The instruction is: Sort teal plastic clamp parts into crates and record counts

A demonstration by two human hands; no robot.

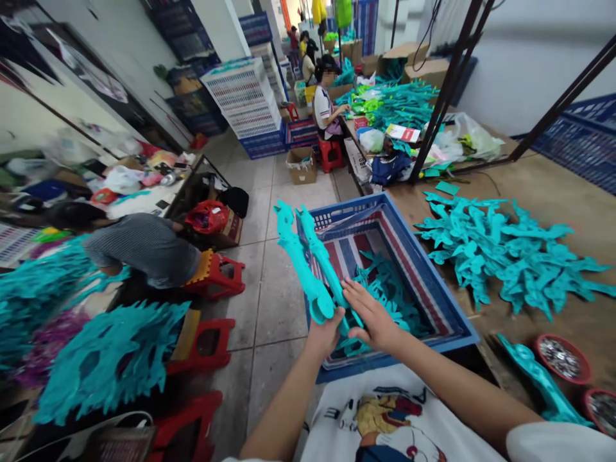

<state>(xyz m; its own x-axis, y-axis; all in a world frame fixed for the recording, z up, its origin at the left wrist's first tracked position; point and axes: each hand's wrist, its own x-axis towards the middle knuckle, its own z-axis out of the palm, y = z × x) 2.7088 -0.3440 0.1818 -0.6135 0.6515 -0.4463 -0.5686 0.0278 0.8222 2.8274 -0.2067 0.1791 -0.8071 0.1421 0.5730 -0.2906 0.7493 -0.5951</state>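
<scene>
My left hand [325, 335] is closed around the lower end of a long turquoise plastic part [301, 266], which is raised and tilted away from me. Beside it is a second, similar turquoise part [320, 250], with its lower end at my right hand [371, 316]. The right fingers lie along that part, with the thumb near its bottom end. Both parts are above a blue plastic crate [423, 269] lined with striped woven sheeting. More turquoise parts [389, 289] lie inside the crate, some hidden behind my hands.
At right, a brown table [572, 199] bears a pile of turquoise parts [505, 250] and red bowls of small metal pieces [563, 359]. Red stools [226, 276] and a seated person [144, 247] are at left. Another person [327, 102] sits farther back, near a cardboard box [301, 165].
</scene>
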